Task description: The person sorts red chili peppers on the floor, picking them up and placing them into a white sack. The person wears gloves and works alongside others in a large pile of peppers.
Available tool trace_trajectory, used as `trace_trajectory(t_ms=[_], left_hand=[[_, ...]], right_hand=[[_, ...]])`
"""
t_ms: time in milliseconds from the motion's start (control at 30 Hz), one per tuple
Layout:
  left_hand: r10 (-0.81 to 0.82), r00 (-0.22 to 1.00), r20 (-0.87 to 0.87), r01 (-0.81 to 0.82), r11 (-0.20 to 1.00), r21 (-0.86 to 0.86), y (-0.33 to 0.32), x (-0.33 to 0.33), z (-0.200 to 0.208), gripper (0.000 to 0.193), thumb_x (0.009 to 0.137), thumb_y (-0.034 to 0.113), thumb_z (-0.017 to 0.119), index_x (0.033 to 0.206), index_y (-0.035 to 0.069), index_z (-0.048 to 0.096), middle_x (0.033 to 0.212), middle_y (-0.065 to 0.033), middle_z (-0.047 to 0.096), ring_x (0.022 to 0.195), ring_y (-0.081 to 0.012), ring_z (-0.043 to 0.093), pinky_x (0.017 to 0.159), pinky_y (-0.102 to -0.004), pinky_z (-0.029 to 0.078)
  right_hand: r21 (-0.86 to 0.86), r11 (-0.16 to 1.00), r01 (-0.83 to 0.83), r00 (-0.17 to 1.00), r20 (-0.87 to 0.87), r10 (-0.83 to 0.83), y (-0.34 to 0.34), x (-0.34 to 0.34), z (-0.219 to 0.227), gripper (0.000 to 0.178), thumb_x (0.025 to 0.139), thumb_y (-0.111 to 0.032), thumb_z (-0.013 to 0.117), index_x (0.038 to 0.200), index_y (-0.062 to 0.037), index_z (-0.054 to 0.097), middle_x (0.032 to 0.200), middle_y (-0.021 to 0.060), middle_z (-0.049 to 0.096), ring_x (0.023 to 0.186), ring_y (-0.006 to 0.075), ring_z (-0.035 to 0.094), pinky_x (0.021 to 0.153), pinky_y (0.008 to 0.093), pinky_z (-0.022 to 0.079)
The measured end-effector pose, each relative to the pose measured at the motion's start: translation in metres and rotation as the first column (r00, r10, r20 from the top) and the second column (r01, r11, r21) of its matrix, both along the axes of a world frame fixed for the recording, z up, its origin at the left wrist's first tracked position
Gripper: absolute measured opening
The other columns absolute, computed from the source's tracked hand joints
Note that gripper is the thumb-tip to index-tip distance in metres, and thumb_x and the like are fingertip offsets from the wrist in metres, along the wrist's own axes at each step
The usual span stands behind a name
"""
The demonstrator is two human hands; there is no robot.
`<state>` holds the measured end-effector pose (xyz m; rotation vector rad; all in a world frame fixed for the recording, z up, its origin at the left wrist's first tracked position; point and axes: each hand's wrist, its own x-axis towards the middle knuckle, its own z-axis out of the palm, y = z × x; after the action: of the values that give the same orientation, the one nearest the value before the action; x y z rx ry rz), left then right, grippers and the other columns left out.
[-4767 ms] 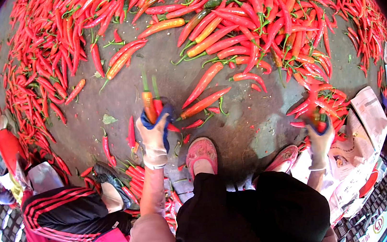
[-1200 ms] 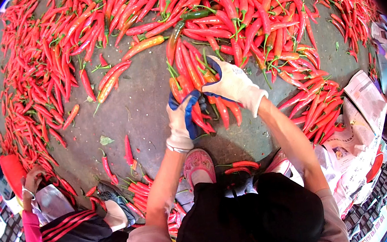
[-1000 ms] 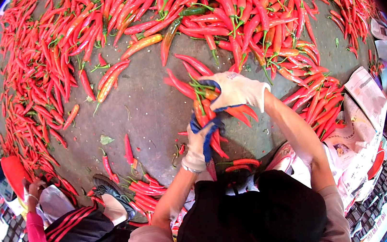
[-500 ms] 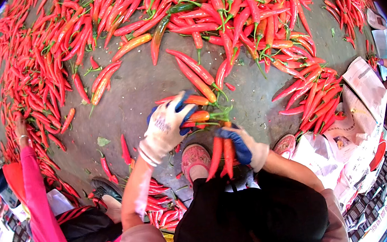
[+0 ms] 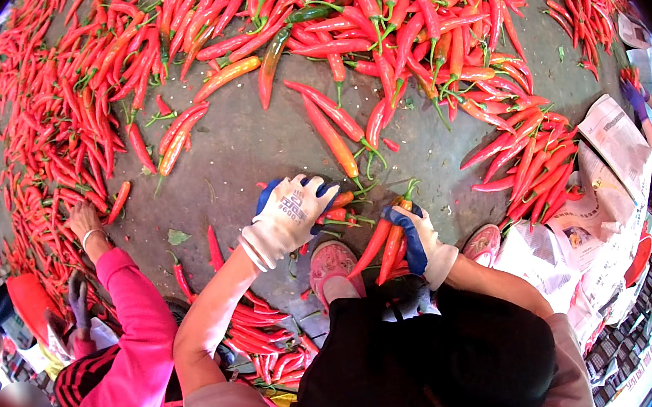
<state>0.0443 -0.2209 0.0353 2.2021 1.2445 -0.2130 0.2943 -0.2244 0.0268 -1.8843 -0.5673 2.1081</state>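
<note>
The head view shows our left hand [image 5: 290,212], gloved, palm down, with its fingers curled over a few peppers [image 5: 339,214]; their orange-red stem ends stick out on its right side. The glove hides the rest, so we cannot tell how many it covers.

Our right hand [image 5: 421,245] is clamped on a small bunch [image 5: 387,251], green stems upward and away from us, red tips slanting down between our feet. We judge that gripping near the stems keeps these peppers lined up, and that having both hands close together makes passing a pepper across easy.

Beyond our hands, loose peppers [image 5: 328,134] lie on the floor, within easy reach, we think, with a large heap [image 5: 400,7] past them. To our right, a pile [image 5: 541,169] lies beside spread newspaper [image 5: 616,143], its peppers mostly parallel, probably for easier gathering.
</note>
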Motion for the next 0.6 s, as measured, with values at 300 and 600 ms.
trace_trajectory(t_ms=[300, 600], left_hand=[[0.054, 0.991, -0.119, -0.054, 0.999, 0.003, 0.04, 0.013, 0.011, 0.097, 0.061, 0.028, 0.081, 0.142, 0.007, 0.031, 0.108, -0.0092, 0.059, 0.097, -0.0257, 0.059, 0.084, -0.0391, 0.046], [0.245, 0.961, -0.125, -0.216, 0.953, 0.212, 0.03, 0.013, 0.01, 0.079, 0.058, 0.029, 0.08, 0.13, 0.018, 0.049, 0.127, -0.013, 0.045, 0.113, -0.0314, 0.047, 0.095, -0.0464, 0.04]], right_hand=[[0.105, 0.991, 0.079, 0.996, -0.04, -0.075, 0.005, 0.012, -0.003, 0.014, 0.089, -0.021, 0.056, 0.093, -0.0069, 0.059, 0.082, 0.0015, 0.057, 0.076, 0.0117, 0.055, 0.069, 0.0272, 0.045], [0.29, 0.922, -0.258, 0.965, 0.026, 0.262, -0.02, 0.021, -0.012, 0.023, 0.088, -0.028, 0.059, 0.096, -0.006, 0.064, 0.089, 0.0043, 0.059, 0.078, 0.016, 0.057, 0.068, 0.0297, 0.047]])
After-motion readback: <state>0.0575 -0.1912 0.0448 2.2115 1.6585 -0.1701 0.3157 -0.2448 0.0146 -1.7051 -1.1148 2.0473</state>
